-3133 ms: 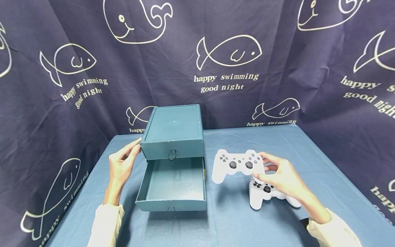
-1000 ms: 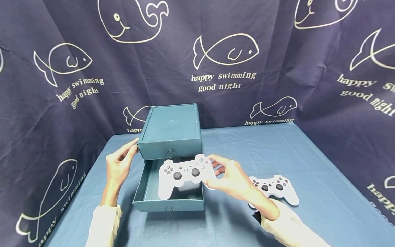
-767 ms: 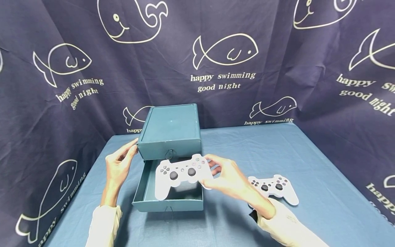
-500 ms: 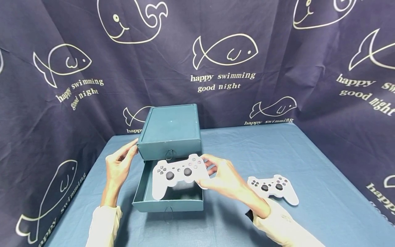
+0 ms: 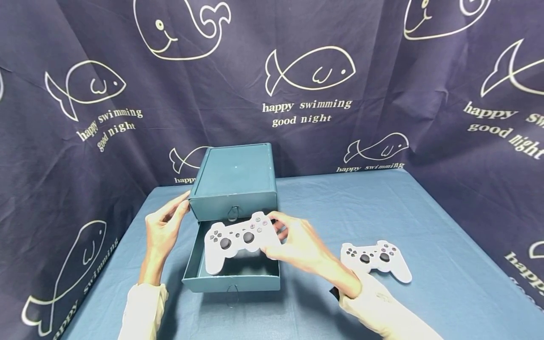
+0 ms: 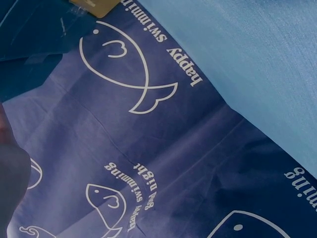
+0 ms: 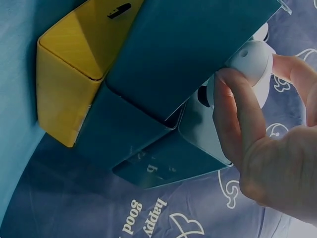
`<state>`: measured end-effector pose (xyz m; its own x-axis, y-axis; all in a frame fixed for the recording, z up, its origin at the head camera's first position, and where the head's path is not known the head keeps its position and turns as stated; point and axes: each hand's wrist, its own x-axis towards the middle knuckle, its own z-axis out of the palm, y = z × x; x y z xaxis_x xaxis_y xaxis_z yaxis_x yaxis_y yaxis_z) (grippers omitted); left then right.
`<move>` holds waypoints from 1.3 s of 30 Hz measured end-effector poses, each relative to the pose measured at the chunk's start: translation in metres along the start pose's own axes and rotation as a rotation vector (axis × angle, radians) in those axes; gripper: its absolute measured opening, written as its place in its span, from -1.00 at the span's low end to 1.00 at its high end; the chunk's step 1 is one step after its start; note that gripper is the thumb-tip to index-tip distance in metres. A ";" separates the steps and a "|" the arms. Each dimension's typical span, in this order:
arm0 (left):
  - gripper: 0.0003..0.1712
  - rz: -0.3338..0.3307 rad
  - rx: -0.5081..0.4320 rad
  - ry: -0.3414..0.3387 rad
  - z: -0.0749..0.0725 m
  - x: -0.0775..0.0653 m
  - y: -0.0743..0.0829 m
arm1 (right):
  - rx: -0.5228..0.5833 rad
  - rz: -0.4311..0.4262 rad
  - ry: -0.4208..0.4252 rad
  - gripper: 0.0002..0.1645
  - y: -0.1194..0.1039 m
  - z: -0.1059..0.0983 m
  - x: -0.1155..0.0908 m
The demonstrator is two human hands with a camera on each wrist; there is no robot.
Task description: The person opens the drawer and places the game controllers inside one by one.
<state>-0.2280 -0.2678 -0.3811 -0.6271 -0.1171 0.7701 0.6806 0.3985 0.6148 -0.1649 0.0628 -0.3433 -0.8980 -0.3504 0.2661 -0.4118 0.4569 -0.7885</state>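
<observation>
Head view: a teal drawer box (image 5: 233,172) stands on a blue cloth (image 5: 340,203), its upper drawer (image 5: 255,205) pushed in and its lower drawer (image 5: 250,283) pulled out at the front. Each drawer front carries a thin loop handle (image 5: 233,214). At the box's left front corner, the left hand (image 5: 163,226) touches with thumb and fingertips, the fingers fairly straight and a gap showing between thumb and forefinger; it has hold of no separate thing. In front of the box, above the lower drawer, the right hand (image 5: 297,243) pinches a white game controller (image 5: 238,236) by its right end, thumb on the near face and curled fingers behind. That controller tilts slightly, left end lower, sticks and buttons facing the head camera; whether any part dips below the drawer's rim I cannot tell. Well to the right of the box, a second white controller (image 5: 375,256) lies on the cloth with its button face up, its left grip partly covered by the right sleeve. Right wrist view adds a yellow part (image 7: 74,84) with a small dark mark, adjoining the box's teal panels. Behind the box hangs a dark blue backdrop (image 5: 238,89) with white fish drawings.
</observation>
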 end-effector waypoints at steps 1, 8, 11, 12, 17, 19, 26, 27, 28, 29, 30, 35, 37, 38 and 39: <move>-0.65 -0.001 0.000 0.001 0.000 0.000 0.000 | -0.004 -0.001 -0.001 -0.44 -0.001 0.001 0.000; -0.65 -0.004 -0.002 0.005 0.000 0.000 0.002 | -0.009 -0.006 -0.018 -0.42 -0.006 0.006 0.004; -0.65 -0.010 -0.005 0.003 0.001 -0.001 0.003 | -0.001 -0.010 -0.030 -0.42 -0.006 0.009 0.004; -0.65 -0.013 -0.006 0.002 0.001 -0.001 0.003 | 0.004 -0.011 -0.033 -0.42 -0.006 0.010 0.004; -0.65 -0.010 -0.014 0.003 0.001 -0.001 0.003 | -0.019 -0.031 -0.046 -0.44 -0.006 0.012 0.006; -0.65 -0.005 -0.018 0.004 0.001 -0.001 0.003 | -0.029 -0.040 -0.053 -0.44 -0.006 0.012 0.007; -0.65 -0.003 -0.024 0.003 0.001 0.000 0.002 | -0.044 -0.031 -0.070 -0.45 -0.008 0.013 0.011; -0.65 0.000 -0.022 0.003 0.001 0.000 0.002 | -0.051 -0.031 -0.073 -0.46 -0.007 0.013 0.012; -0.65 0.002 -0.021 0.004 0.001 0.000 0.001 | -0.064 -0.033 -0.074 -0.47 -0.007 0.013 0.013; -0.65 0.003 -0.020 0.005 0.001 0.000 0.001 | -0.075 -0.035 -0.076 -0.47 -0.006 0.013 0.014; -0.65 0.004 -0.021 0.005 0.001 0.000 0.001 | -0.088 -0.037 -0.077 -0.48 -0.006 0.013 0.015; -0.65 0.001 -0.022 0.002 0.001 0.000 0.001 | -0.118 -0.039 -0.094 -0.47 -0.005 0.014 0.017; -0.65 -0.001 -0.020 0.001 0.001 -0.001 0.002 | -0.117 -0.041 -0.103 -0.46 -0.006 0.014 0.018; -0.65 -0.002 -0.019 0.000 0.001 -0.001 0.002 | -0.117 -0.041 -0.108 -0.45 -0.006 0.014 0.019; -0.65 -0.004 -0.017 0.001 0.001 -0.001 0.002 | -0.118 -0.040 -0.113 -0.44 -0.006 0.014 0.019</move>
<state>-0.2265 -0.2658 -0.3803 -0.6295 -0.1192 0.7678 0.6847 0.3822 0.6206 -0.1773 0.0421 -0.3411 -0.8605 -0.4564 0.2265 -0.4677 0.5314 -0.7063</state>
